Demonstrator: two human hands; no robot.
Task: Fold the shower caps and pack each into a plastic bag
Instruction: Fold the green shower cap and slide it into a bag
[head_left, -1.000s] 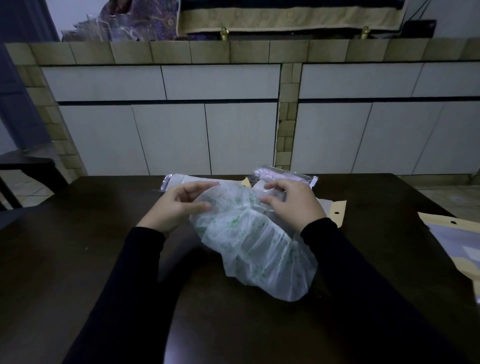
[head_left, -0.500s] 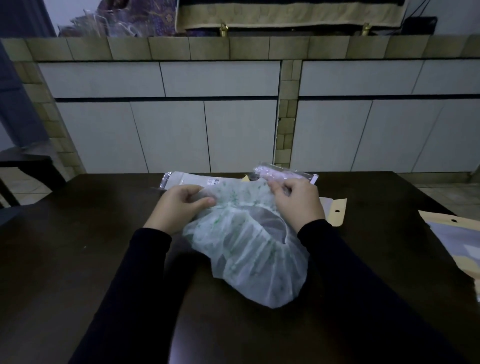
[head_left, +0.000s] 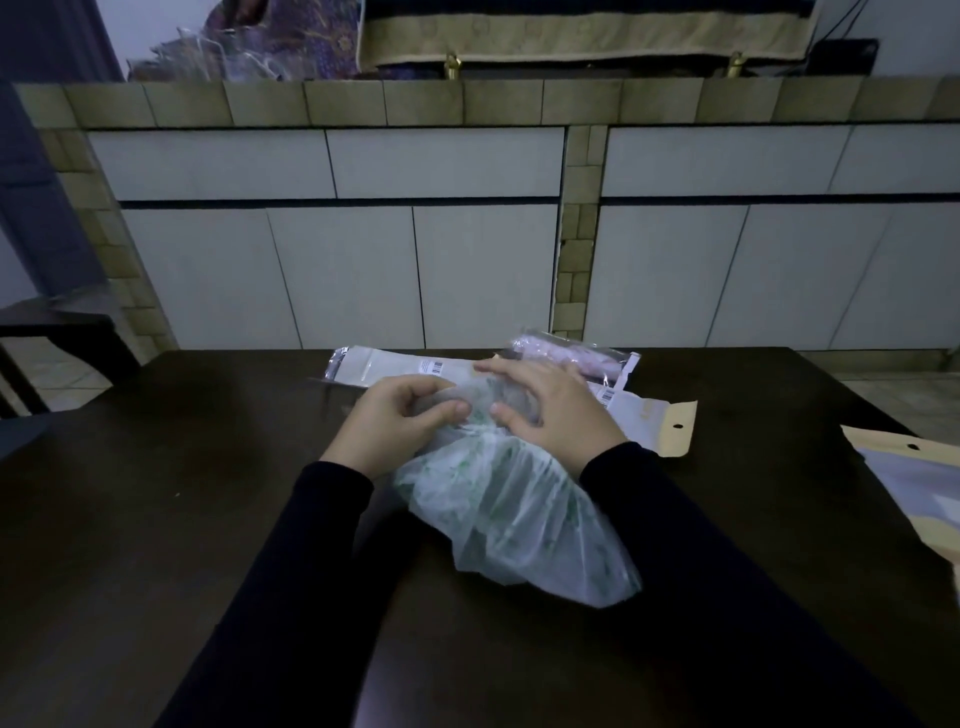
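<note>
place: home | cues: dark wooden table (head_left: 156, 519), tiled counter (head_left: 415, 104), white cabinet doors (head_left: 343, 275)

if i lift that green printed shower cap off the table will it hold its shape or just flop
Probably flop: the shower cap is thin, see-through film, crumpled and sagging onto the table below the left hand and right hand. It looks light for its size, puffed with air. The glossy film may slip, so pinching the gathered edge seems safer.

Both arms in black sleeves are reaching forward and angling inward, bringing the hands close together. The left hand (head_left: 402, 410) is curling its fingers, thumb pinching against them. The right hand (head_left: 550, 410) is lying flatter, fingers spreading forward.
</note>
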